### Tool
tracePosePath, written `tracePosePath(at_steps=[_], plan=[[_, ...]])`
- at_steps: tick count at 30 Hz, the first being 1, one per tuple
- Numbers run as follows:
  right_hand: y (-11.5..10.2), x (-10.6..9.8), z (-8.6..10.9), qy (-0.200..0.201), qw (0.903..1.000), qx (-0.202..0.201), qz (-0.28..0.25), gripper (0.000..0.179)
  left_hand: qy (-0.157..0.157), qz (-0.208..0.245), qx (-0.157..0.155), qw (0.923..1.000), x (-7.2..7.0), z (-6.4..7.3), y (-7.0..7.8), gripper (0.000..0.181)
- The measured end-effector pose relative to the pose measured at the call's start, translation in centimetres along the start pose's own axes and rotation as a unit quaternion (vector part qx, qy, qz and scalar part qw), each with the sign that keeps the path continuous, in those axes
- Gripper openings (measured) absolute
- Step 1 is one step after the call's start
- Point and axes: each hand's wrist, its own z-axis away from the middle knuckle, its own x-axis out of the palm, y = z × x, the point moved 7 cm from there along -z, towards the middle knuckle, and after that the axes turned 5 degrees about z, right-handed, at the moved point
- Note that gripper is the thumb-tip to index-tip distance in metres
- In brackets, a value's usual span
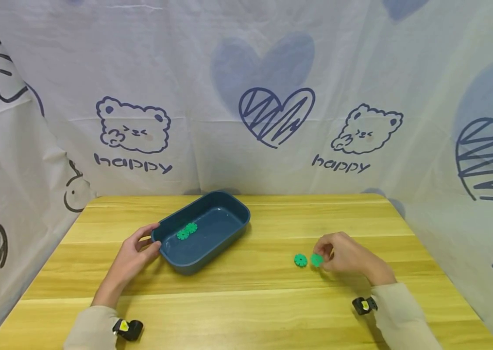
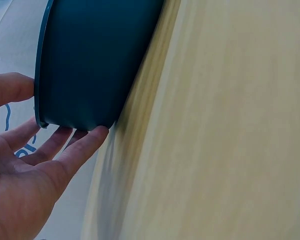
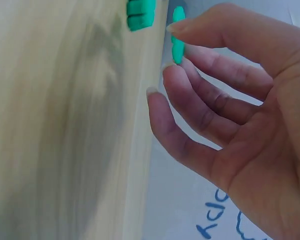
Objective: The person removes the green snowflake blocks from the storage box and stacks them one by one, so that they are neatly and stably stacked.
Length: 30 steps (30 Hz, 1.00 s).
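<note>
My left hand [image 1: 134, 250] holds the near-left end of a dark blue rectangular plastic bin [image 1: 211, 253], thumb and fingertips against its rim and outer wall. The left wrist view shows those fingertips touching the bin [image 2: 95, 65]. In the right hand [image 1: 342, 253], thumb and fingers pinch a green notched snowflake disc [image 1: 316, 260], just above the table. Edge-on, that snowflake disc [image 3: 178, 37] appears between the fingertips in the right wrist view. Just left of it, a second green disc [image 1: 300, 260] lies on the table. Two more green discs [image 1: 187, 231] touch or overlap inside the bin.
The wood-grain table [image 1: 246, 316] ends at the back against a white cloth [image 1: 202, 97] printed with bears and hearts. More of this cloth hangs along both sides. Each wrist wears a black strapped device [image 1: 130, 330].
</note>
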Motion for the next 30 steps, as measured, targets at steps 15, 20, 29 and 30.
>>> tracePosePath(at_steps=[15, 20, 29, 30], plan=[[-1.3, 1.1, -2.7, 0.004, 0.999, -0.029, 0.033, 0.023, 0.001, 0.009, 0.002, 1.0, 0.0, 0.0, 0.0, 0.058], [-1.5, 1.3, -3.1, -0.004, 0.9989, -0.026, 0.039, 0.023, 0.001, 0.009, 0.001, 1.0, 0.0, 0.0, 0.0, 0.058], [-1.4, 1.7, -3.3, -0.02, 0.9988, -0.015, 0.041, 0.022, 0.001, 0.012, 0.001, 0.9999, 0.0, 0.0, 0.1, 0.058], [-1.4, 1.7, -3.3, -0.021, 0.9987, -0.015, 0.043, 0.022, 0.001, 0.012, 0.001, 0.9999, 0.0, 0.0, 0.1, 0.058]])
